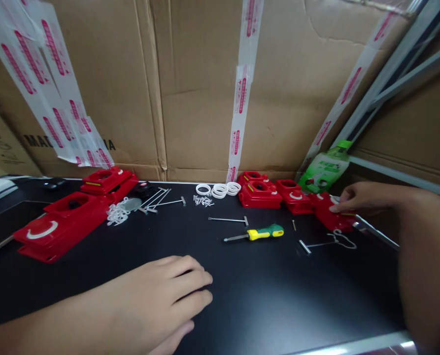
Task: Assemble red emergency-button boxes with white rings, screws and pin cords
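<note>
My right hand (360,197) reaches to the right side of the table, with thumb and fingers closed on a red plastic housing (325,213) that has a white curved mark. Just in front of that housing lies a small metal T-shaped rod (304,247) with a white string loop. My left hand (179,291) is at the near middle of the black table, palm down, its fingers stretched forward and slightly apart, holding nothing. Beyond it lies a screwdriver (266,232) with a yellow and green handle, beside another T-shaped rod (229,220).
More red housings (260,194) stand along the cardboard back wall (201,98), and others (64,222) sit at left. White rings (220,190), small screws (204,201), white cords (119,212) and a green pouch (325,170) are about. A metal frame (386,79) rises at right.
</note>
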Tool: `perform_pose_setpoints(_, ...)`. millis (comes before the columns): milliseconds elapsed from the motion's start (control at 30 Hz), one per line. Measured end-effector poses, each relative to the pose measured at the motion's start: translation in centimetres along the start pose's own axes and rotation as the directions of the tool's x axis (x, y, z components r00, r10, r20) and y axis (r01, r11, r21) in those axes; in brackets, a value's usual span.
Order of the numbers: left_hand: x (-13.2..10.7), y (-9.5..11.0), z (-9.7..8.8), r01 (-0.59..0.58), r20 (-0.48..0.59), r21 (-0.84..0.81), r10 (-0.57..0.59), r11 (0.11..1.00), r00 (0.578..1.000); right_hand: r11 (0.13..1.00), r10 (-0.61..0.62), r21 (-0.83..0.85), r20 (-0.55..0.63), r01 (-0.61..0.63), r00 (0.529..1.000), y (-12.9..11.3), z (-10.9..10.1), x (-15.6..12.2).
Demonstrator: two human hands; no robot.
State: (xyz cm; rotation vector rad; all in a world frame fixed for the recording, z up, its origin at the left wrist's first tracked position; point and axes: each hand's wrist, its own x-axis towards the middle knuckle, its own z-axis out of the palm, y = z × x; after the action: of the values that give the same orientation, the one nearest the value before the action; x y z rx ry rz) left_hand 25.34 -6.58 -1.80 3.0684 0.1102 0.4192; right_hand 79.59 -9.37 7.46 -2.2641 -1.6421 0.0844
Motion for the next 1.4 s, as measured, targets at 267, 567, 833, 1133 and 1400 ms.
perform_pose_setpoints(267, 0.0, -0.1, 0.0, -0.002, 0.007, -0.017, 0.002, 1.0, 1.0, 0.977, -0.2, 0.015, 0.411, 0.213, 0.889, -6.1, -0.1, -1.6)
perform_pose_setpoints(567, 0.2, -0.3, -0.9, 0.021, 0.095, -0.012, -0.02, 1.0, 0.995, 0.856, -0.517, -0.029, -0.022, 0.516, 0.856, -14.7, 6.6, -1.8)
perform_pose_setpoints(833, -1.5, -7.6, -4.7, 0.272, 0.036, 0.352, -0.303, 0.896, 0.952, 0.726, -0.686, 0.035, 0.113, 0.687, 0.719, -15.7, 9.1, -2.5)
perform_pose_setpoints(1133, -5.9, -14.5, -7.4, 0.519, -0.055, 0.46, -0.56, 0.721, 0.827, 0.679, -0.726, 0.051, 0.199, 0.733, 0.659, -16.4, 11.7, -2.6)
perform_pose_setpoints(1400, -4.7, -13.4, -4.9, 0.502, -0.016, 0.451, -0.556, 0.738, 0.831, 0.65, -0.75, 0.056, 0.206, 0.758, 0.629, -16.7, 12.0, -3.1)
